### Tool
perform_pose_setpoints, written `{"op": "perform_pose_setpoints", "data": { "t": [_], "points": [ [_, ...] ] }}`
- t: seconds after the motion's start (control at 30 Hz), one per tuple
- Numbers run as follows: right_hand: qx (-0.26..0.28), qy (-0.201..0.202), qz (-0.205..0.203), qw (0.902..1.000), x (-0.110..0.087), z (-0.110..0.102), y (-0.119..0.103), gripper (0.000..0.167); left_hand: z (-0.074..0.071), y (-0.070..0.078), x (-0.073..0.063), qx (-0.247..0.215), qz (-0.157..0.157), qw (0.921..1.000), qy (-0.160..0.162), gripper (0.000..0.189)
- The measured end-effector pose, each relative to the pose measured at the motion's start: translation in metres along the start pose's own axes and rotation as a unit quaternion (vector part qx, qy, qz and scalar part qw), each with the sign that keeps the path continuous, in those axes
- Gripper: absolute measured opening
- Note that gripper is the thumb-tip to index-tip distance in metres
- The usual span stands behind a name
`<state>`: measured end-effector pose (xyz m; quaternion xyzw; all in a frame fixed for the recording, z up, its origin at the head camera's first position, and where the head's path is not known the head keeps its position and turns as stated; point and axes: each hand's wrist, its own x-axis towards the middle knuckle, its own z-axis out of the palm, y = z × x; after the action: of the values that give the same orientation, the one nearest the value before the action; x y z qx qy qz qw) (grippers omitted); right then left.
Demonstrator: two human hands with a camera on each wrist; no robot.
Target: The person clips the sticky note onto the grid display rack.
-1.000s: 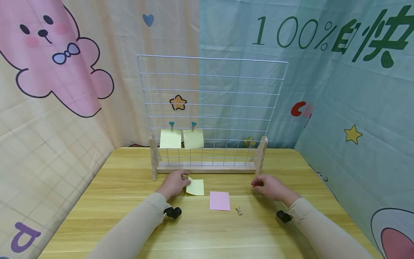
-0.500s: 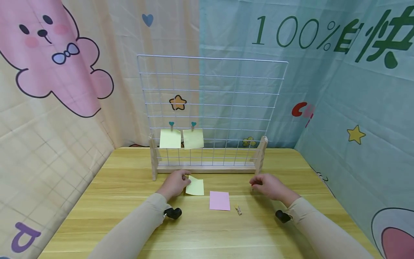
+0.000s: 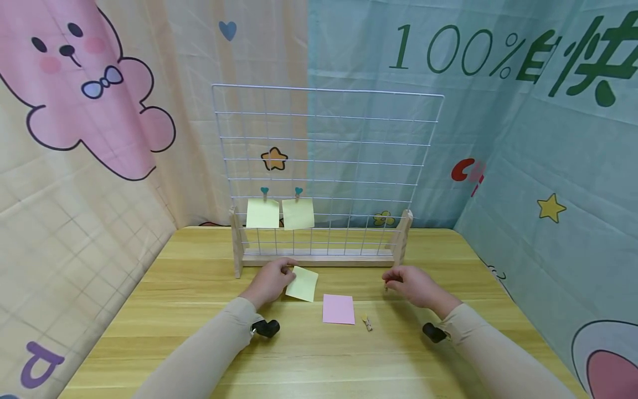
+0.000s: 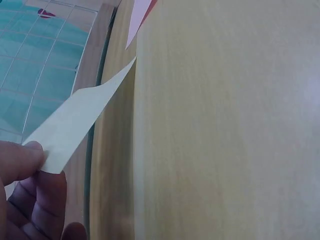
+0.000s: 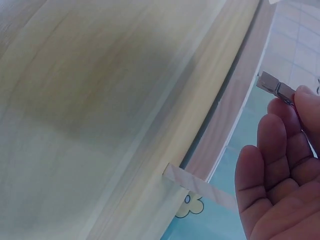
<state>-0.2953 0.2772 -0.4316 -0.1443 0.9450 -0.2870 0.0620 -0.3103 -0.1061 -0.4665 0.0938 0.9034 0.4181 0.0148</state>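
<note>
My left hand (image 3: 271, 281) pinches a corner of a pale yellow sticky note (image 3: 303, 284) between thumb and finger. In the left wrist view the note (image 4: 82, 117) tilts up from the table. Over the right side of the table my right hand (image 3: 412, 285) pinches a small wooden clothespin (image 5: 276, 87) by one end, with a bit of red showing under the thumb. A pink sticky note (image 3: 338, 308) lies flat between the hands. Beside it rests another small clothespin (image 3: 368, 323) with a yellow end.
A white wire grid (image 3: 329, 141) stands upright in a wooden base (image 3: 319, 260) behind the hands. Two yellow notes (image 3: 262, 214) hang on it from clips with teal hearts (image 3: 298, 192). Printed curtains surround the wooden table (image 3: 309, 360).
My left hand has lifted the yellow note, which now tilts and sits slightly higher. The right hand has shifted a little left with the clothespin, whose wooden end now shows below the fingers.
</note>
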Motion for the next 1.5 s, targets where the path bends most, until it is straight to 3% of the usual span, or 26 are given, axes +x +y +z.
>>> {"op": "perform_pose_setpoints", "data": {
  "t": [0.5,0.97,1.27,1.5],
  "points": [
    [0.022,0.039,-0.044,0.998,-0.002,-0.006,-0.009,0.013,-0.004,0.027,-0.003,-0.069,0.029,0.9971,0.016,0.035],
    [0.039,0.059,-0.069,0.9951,-0.001,-0.017,-0.028,0.015,-0.012,0.06,0.0,-0.085,0.062,0.9937,0.039,0.031],
    [0.038,0.112,-0.108,0.9871,0.001,-0.024,-0.042,0.013,-0.02,0.078,0.004,-0.085,0.075,0.9909,0.072,0.03],
    [0.039,0.13,-0.109,0.9848,0.004,-0.029,-0.049,0.013,-0.027,0.088,0.011,-0.099,0.089,0.9868,0.092,0.03]
  ]
}}
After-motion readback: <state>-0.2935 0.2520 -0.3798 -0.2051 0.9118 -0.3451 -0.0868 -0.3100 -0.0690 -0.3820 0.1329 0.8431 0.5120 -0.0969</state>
